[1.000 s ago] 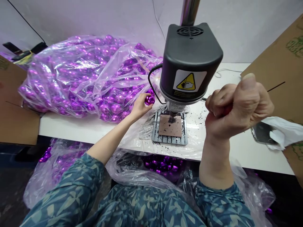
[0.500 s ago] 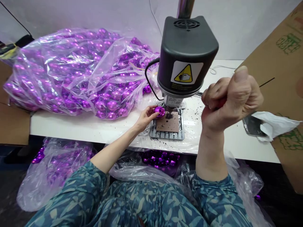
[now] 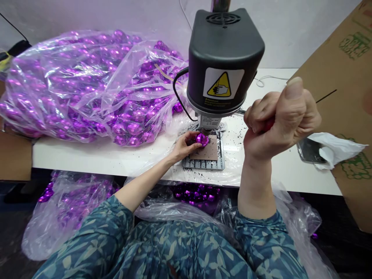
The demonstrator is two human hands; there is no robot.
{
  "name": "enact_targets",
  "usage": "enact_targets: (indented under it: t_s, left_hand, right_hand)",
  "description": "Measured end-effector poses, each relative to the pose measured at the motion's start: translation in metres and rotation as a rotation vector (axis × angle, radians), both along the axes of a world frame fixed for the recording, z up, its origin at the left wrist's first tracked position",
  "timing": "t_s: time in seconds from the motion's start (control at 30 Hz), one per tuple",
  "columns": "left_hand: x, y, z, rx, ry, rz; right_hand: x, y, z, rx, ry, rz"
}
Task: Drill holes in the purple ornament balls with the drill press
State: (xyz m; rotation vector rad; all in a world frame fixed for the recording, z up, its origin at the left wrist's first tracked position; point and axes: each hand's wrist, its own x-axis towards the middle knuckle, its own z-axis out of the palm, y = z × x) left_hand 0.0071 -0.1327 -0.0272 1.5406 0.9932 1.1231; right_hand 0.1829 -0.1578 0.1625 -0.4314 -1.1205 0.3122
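Item 1: shiny purple faceted ball (image 3: pixel 202 140), qty. 1. Loc.: above brown flat sq. board (image 3: pixel 209 154), directly under lower end of black boxy motor housing (image 3: pixel 225 50); contact w/ board or tool can't be told.

Left grip (image 3: pixel 186 147): bare hand, thumb & fingers pinching ball from its left.

Board: lies on grey slotted metal plate (image 3: pixel 203 166); black crumbs (image 3: pixel 234 133) scattered round abt.

Housing: vent on top, yellow-&-black triangular warning sticker (image 3: pixel 223 84) on front, black cable (image 3: pixel 176 87) looping at left.

Right grip (image 3: pixel 283 118): bare hand raised right of housing, fist closed on small red item (image 3: pixel 270 124), mostly hidden.

White desk (image 3: pixel 116 159), carrying the above; also, at left, lg. clear plastic bag (image 3: pixel 87 89) full of similar purple balls; at right, dark phone (image 3: pixel 309 151) w/ crumpled white tissue (image 3: pixel 334 149) partly over it.

Outer: brown cardboard boxes, one right (image 3: pixel 334 77), one far left (image 3: pixel 16 159). Below desk edge: more purple balls (image 3: pixel 200 193) amid clear plastic.
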Motion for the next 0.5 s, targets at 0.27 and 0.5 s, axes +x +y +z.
enact_targets:
  t_s: [0.27,0.5]
  left_hand:
    - [0.005,-0.012,0.002,0.243,0.242,0.056]
    - [0.016,-0.011,-0.016,0.19,0.149,0.017]
  right_hand:
    - [0.0,-0.001,-0.002,-0.001,-0.018,-0.037]
    - [0.0,-0.002,-0.003,-0.007,-0.055,-0.072]
